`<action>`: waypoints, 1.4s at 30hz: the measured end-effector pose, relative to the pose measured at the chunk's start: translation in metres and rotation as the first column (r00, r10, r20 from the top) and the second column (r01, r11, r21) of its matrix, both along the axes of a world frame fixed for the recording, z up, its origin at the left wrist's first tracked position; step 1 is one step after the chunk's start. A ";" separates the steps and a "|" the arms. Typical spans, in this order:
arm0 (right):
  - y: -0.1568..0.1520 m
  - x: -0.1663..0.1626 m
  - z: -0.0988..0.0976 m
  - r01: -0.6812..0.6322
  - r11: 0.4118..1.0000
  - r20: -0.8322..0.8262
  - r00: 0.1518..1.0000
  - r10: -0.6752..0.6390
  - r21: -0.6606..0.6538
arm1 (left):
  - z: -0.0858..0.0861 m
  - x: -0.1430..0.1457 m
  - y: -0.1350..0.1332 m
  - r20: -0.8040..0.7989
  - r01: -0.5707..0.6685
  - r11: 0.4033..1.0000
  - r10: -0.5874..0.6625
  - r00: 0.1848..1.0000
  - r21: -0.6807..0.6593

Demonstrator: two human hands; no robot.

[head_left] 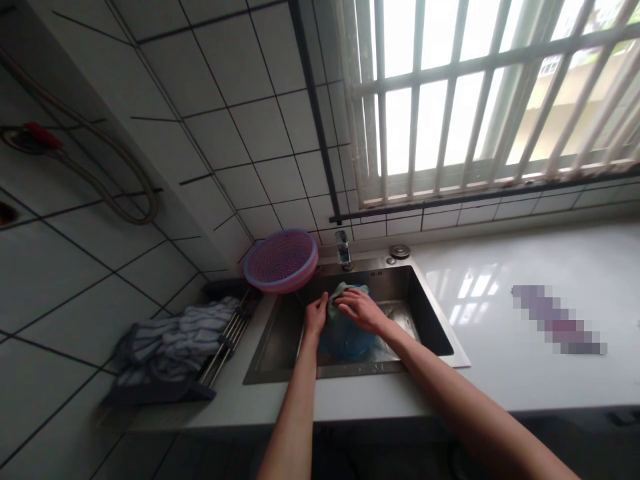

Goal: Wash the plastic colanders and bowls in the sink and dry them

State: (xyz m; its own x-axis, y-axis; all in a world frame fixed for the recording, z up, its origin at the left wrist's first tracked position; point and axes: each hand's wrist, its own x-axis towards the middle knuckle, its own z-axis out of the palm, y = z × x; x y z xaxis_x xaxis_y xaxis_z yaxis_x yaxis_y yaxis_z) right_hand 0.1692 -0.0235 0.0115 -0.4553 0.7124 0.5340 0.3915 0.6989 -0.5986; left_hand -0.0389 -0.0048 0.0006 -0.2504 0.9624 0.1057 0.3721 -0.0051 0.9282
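Over the steel sink (433, 313), both my hands are at a blue see-through bowl-like vessel (347, 343), tilted in the basin. My left hand (315, 315) is closed at its left edge, thumb up. My right hand (364, 310) presses a pale green cloth (340, 293) against the top of the vessel, its fingers bent over the cloth. Part of the vessel is hidden behind my hands and the cloth. The metal faucet (343, 250) stands just behind them.
A pink colander with a blue rim (283, 260) leans at the sink's back left corner. Left of the sink, a striped cloth (185, 330) lies on a dark rack (165, 393). A drain stopper (399, 251) sits behind the sink. A blurred-out item (557, 320) lies on the white counter (490, 373).
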 end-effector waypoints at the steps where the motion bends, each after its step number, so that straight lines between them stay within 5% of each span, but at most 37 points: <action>1: 0.006 0.008 -0.005 0.080 0.995 -0.034 0.996 -0.082 -0.053 | 0.000 0.001 -0.002 0.013 0.001 1.000 -0.001 1.000 -0.003; 5: 0.022 0.032 -0.015 0.223 0.953 -0.095 0.965 -0.246 -0.203 | -0.001 0.004 -0.007 0.086 0.034 0.998 -0.030 0.996 -0.044; 9: 0.016 0.033 -0.005 0.274 0.958 -0.038 0.960 -0.278 -0.090 | -0.004 0.008 -0.005 0.138 0.084 0.996 -0.087 0.987 0.022; 12: 0.006 0.023 0.003 0.185 0.983 0.070 0.980 -0.185 0.004 | -0.003 0.009 -0.002 0.015 0.073 0.994 -0.075 0.997 0.087; 16: -0.009 0.003 0.008 0.063 0.994 0.155 0.985 -0.076 0.085 | 0.003 0.006 -0.004 -0.212 -0.068 0.991 0.091 0.973 0.114; 20: -0.018 -0.009 0.010 -0.071 0.988 0.188 0.981 0.044 0.138 | 0.009 0.003 -0.006 -0.288 -0.150 0.984 0.117 0.951 -0.095; 23: -0.009 -0.001 0.003 -0.034 0.998 0.124 0.992 0.028 0.047 | 0.010 0.000 -0.001 -0.204 -0.187 0.945 0.135 0.970 -0.267; 27: 0.010 0.018 -0.011 0.139 0.968 -0.014 0.989 -0.146 -0.208 | 0.006 -0.007 0.003 -0.135 -0.209 0.947 0.180 0.974 -0.246; 29: 0.012 0.022 -0.011 0.149 0.962 -0.033 0.986 -0.160 -0.228 | 0.003 -0.010 0.002 -0.106 -0.204 0.953 0.184 0.977 -0.223; 36: -0.024 -0.003 0.026 0.001 0.991 0.133 0.991 -0.020 0.137 | -0.002 -0.014 -0.004 0.074 -0.199 0.959 0.218 0.973 -0.200; 42: -0.032 -0.017 0.024 -0.173 0.968 0.221 0.966 0.132 0.180 | 0.001 -0.010 -0.003 0.009 -0.178 0.966 0.182 0.983 -0.186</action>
State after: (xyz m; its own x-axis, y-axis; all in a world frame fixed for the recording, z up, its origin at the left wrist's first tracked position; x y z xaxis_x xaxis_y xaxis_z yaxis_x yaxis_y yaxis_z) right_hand 0.1520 -0.0560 0.0351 -0.6648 0.5165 0.5397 0.3710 0.8553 -0.3616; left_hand -0.0487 -0.0077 0.0012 -0.4215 0.9035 -0.0777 0.3275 0.2316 0.9160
